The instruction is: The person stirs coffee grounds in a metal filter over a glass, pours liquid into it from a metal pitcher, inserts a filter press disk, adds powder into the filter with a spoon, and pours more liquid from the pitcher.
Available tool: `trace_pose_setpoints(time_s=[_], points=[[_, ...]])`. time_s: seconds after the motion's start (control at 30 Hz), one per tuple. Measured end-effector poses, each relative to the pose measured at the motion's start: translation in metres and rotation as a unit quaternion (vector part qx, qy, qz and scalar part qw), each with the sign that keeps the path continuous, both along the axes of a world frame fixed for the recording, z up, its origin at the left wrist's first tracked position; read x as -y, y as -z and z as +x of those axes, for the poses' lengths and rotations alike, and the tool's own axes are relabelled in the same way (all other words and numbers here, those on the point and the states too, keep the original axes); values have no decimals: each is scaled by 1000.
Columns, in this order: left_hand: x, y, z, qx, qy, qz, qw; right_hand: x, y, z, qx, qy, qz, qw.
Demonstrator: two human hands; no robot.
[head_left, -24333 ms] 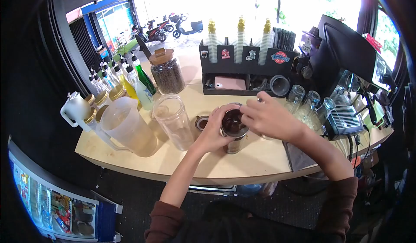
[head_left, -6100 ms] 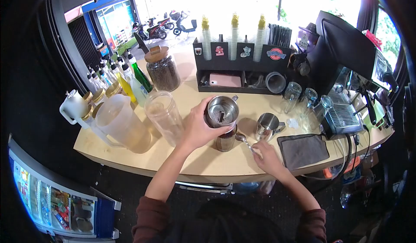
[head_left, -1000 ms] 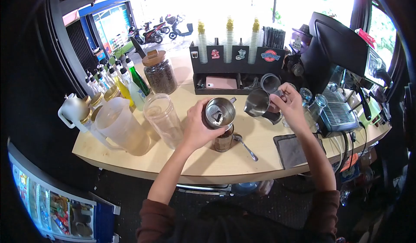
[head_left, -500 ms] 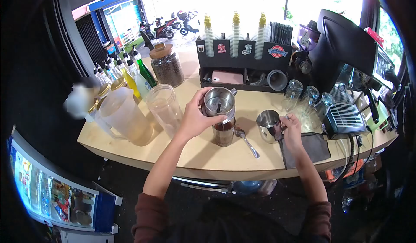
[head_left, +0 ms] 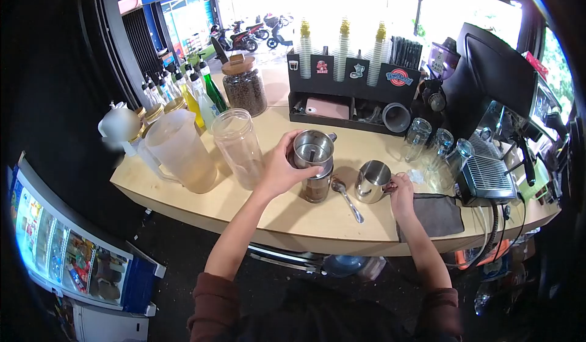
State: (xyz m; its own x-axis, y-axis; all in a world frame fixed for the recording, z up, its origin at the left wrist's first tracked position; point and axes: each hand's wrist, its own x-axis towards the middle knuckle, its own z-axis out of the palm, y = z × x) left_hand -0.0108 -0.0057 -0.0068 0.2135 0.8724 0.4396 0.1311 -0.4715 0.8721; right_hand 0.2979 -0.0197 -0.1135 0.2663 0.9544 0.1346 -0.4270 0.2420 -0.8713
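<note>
My left hand (head_left: 285, 170) is closed around the side of a metal drip coffee filter (head_left: 313, 150), thumb in front. Directly below the filter is a glass (head_left: 316, 190) with brown liquid in it; I cannot tell whether the filter rests fully on its rim. My right hand (head_left: 401, 194) grips the handle of a stainless steel milk pitcher (head_left: 373, 182), which is upright at the counter. Between the glass and the pitcher lies a metal spoon (head_left: 349, 201). Under my right forearm a dark cloth (head_left: 436, 214) is spread near the edge.
To the left stand a plastic jug (head_left: 177, 153), a clear tall jar (head_left: 238, 150), a coffee bean jar (head_left: 245, 89) and several syrup bottles (head_left: 189, 95). Behind is a black cup organizer (head_left: 348, 107). Upturned glasses (head_left: 417, 139) and an espresso machine (head_left: 488, 165) are on the right.
The pitcher has come slightly left and more upright, off the cloth's edge, with my right hand on its handle. My left hand keeps the filter over the glass. The view has shifted a little.
</note>
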Motion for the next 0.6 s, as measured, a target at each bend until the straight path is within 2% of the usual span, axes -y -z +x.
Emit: trace_pose_setpoints(time_s=[0.17, 0.2, 0.27, 0.3, 0.33, 0.37, 0.4, 0.47, 0.5, 0.57, 0.6], points=[[2, 1, 0, -11, -4, 17, 1000, 8, -10, -4, 32, 15, -30, 999], [5, -1, -2, -12, -4, 18, 1000, 8, -9, -1, 76, 42, -15, 996], [15, -2, -9, -20, -63, 109, 992, 8, -10, 6, 122, 65, 3, 990], [20, 4, -16, -19, -67, 112, 991, 8, -11, 10, 136, 83, 18, 987], [25, 14, -28, -4, -121, 157, 980, 10, -23, 5, 149, 101, 34, 983], [28, 24, -41, 9, -173, 202, 964, 20, -37, 2, 209, 130, 30, 969], [29, 34, -58, 6, -178, 204, 963, 21, -46, 4, 207, 125, 33, 970], [29, 52, -89, 32, -309, 229, 922, 19, -55, 10, 280, 124, 120, 944], [29, 51, -96, 26, -315, 225, 922, 21, -66, 4, 309, 131, 150, 930], [23, 46, -110, -7, -364, 136, 922, 24, -93, -15, 358, 139, 207, 900], [17, 52, -115, -10, -367, 134, 920, 26, -106, -28, 356, 135, 207, 901]])
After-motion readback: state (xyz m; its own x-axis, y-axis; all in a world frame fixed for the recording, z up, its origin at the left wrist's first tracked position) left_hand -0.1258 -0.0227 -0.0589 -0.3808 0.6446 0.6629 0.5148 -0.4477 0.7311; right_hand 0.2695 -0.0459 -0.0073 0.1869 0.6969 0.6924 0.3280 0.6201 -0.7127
